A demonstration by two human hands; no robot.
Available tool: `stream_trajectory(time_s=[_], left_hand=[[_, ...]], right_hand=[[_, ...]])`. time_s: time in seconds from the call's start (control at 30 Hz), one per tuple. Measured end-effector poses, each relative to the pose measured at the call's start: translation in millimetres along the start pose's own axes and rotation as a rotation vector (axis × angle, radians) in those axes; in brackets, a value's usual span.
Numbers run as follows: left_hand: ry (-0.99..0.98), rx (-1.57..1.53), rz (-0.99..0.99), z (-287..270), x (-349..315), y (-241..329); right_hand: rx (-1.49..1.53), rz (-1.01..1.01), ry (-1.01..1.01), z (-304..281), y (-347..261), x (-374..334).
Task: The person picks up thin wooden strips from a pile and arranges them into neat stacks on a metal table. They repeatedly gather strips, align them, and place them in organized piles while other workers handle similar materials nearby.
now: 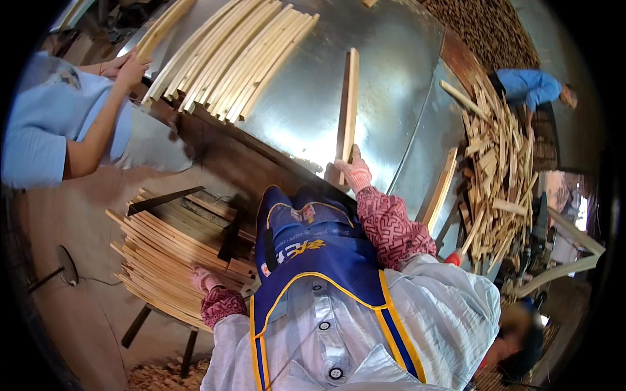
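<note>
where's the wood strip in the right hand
In the head view, the wood strip is over the metal table, right of the strip row, its near end in the right hand.

Blue apron (326, 259), 2 seemingly maroon oversleeves (394, 228)

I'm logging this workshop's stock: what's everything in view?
Metal table: one, silver, upper centre.
Strip row: many, pale, table's left.
Lone strip: one, pale, mid-table.
Side strips: count unclear, pale, table's right.
Stacked strips: many, tan, lower left.
Scrap pile: one, pale, right.
Heap: one, brown, upper right.
Disc: one, black, far left.
Co-workers: at least three, two in blue, left and right.
Apron: one, blue, lower centre.
Left hand: one, red-patterned sleeve, at stacked strips.
Right hand: one, red-patterned sleeve, gripping lone strip.
</note>
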State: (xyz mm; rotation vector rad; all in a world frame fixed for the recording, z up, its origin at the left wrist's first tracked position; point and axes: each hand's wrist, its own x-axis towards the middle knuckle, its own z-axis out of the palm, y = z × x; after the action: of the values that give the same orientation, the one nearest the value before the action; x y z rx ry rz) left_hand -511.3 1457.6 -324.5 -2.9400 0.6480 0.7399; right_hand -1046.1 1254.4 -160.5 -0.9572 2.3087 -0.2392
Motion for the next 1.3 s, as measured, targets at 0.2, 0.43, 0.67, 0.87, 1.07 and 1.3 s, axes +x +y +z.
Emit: stream_trajectory(time_s=[0.2, 0.43, 0.67, 0.87, 1.07, 1.3], left_hand=[[0.093, -0.020, -0.036, -74, -13, 47], [-0.325, -0.731, 0.840, -133, -135, 246], [-1.051, -0.332, 1.022, -15, -324, 423], [-0.419, 0.190, 1.106, 52, -395, 516], [-0.086, 0.500, 1.286, 50, -297, 491], [0.143, 0.481, 1.500, 58, -389, 565]], right_hand=[[0.080, 0.117, -0.013, 5, -27, -11], [1.570, 0.324, -0.303, 19, 21, -17], [1.480, -0.035, -0.531, -20, 70, -13], [0.700, -0.270, -0.380, -63, 104, 26], [0.332, -0.061, 0.525, -196, 232, 162], [0.172, 0.883, 0.563, -383, 353, 270]])
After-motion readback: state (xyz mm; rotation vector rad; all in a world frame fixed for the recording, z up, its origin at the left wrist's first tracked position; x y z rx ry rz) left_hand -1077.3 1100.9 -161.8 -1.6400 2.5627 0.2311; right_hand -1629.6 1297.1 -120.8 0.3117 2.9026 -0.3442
